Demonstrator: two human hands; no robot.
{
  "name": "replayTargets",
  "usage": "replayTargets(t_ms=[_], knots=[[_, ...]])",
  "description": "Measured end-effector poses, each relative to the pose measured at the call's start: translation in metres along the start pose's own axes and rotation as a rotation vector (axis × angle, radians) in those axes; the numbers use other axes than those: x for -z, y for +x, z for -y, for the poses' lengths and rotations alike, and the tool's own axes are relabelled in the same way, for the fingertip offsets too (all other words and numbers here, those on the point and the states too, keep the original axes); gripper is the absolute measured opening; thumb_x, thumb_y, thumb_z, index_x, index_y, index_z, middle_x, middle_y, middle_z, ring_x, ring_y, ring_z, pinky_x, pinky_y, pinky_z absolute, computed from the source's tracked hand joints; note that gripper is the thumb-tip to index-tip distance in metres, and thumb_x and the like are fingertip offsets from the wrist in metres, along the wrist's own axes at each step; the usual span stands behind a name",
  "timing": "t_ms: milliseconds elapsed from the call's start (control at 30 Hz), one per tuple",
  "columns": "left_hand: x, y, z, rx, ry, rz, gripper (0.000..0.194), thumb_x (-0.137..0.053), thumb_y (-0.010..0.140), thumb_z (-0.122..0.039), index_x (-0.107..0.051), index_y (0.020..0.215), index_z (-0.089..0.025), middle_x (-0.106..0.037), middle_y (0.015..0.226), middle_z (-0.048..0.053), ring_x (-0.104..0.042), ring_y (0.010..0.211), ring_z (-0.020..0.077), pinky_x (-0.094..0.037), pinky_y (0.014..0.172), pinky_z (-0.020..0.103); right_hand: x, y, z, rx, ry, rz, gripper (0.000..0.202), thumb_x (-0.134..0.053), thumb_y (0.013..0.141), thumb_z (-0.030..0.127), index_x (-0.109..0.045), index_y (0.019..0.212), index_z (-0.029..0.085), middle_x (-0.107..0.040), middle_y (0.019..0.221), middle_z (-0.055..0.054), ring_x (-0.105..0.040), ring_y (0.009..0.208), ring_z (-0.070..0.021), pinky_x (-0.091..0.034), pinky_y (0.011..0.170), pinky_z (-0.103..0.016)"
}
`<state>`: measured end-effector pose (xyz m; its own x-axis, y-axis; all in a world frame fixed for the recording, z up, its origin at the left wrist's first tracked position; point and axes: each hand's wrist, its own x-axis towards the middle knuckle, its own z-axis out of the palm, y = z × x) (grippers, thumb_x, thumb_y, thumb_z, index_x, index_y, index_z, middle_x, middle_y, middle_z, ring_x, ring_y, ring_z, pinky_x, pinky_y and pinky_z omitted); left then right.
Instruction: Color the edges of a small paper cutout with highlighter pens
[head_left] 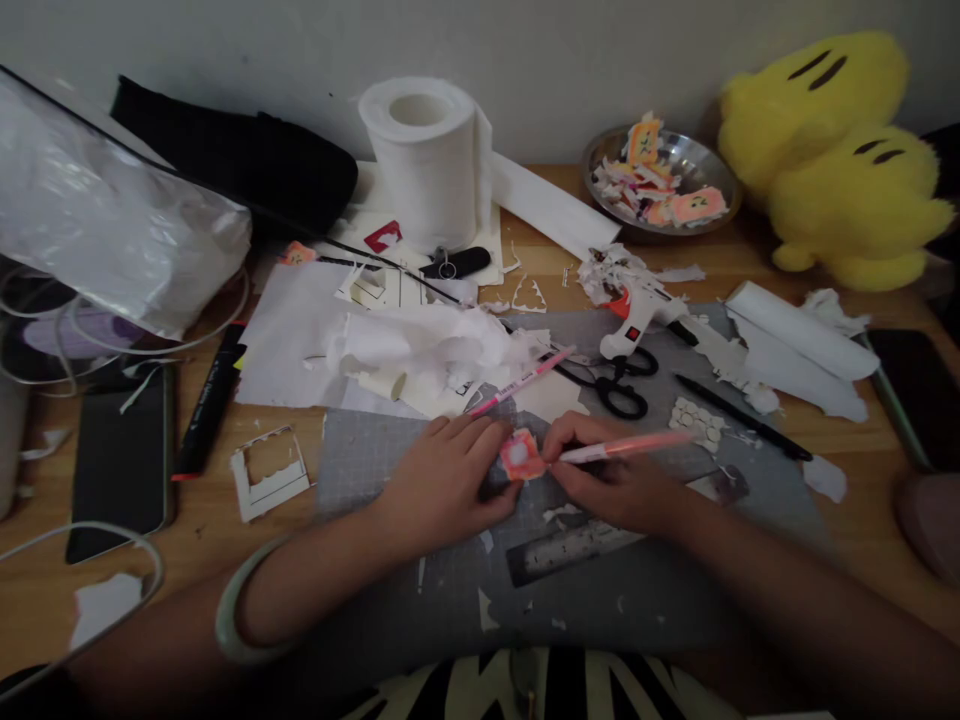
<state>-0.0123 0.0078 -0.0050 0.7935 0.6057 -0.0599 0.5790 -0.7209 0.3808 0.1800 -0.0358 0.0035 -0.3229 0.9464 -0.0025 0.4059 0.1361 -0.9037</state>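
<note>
We are pinching the pink-orange piece [519,456] in our half-curled left hand [450,475] and gripping the orange marker [637,443], tip beside it, in our curled right hand [611,475].

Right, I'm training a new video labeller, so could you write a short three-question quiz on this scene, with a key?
1. Open question: what is the right hand holding beside the small orange-edged piece?
2. True or false: the metal bowl stands to the right of the upright paper roll in the picture.
3. Fill in the blank: the pale bangle is worn on the person's ____ arm.

Key:
1. A white-and-orange pen.
2. True.
3. Left.
</note>
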Motion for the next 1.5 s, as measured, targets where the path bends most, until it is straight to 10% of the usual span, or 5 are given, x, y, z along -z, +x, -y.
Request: replayTargets(t_ms=[367,767,1500], knots=[[0.001,-0.0002,-0.0004,0.0,-0.002,0.001,0.032,-0.047,0.079,-0.039,-0.048,0.101,-0.016,-0.059,0.098,0.007,-0.053,0.094,0.0239,-0.041,0.079,0.038,-0.0005,-0.001,0.0005,-0.022,0.027,0.018,0.003,-0.048,0.074,0.016,-0.048,0.073,0.019,-0.051,0.065,0.002,-0.045,0.058,-0.0099,-0.037,0.052,-0.021],[0.0002,-0.0006,0.0001,-0.007,-0.012,-0.015,0.034,-0.046,0.079,-0.038,-0.048,0.104,-0.015,-0.06,0.101,0.009,-0.053,0.094,0.0243,-0.042,0.079,0.039,-0.0015,-0.0018,0.0014,-0.094,0.054,-0.26,0.007,-0.047,0.072,0.013,-0.048,0.071,0.02,-0.049,0.061,0.003,-0.045,0.054,-0.0105,-0.036,0.047,-0.022],[0.0013,0.0005,-0.0008,-0.007,-0.018,-0.017,0.033,-0.046,0.079,-0.038,-0.05,0.103,-0.015,-0.06,0.099,0.009,-0.054,0.093,0.0243,-0.042,0.078,0.038,-0.0038,-0.0005,-0.0004,-0.114,0.009,-0.191,0.005,-0.05,0.073,0.015,-0.049,0.073,0.02,-0.051,0.061,0.004,-0.045,0.052,-0.0091,-0.037,0.046,-0.02]])
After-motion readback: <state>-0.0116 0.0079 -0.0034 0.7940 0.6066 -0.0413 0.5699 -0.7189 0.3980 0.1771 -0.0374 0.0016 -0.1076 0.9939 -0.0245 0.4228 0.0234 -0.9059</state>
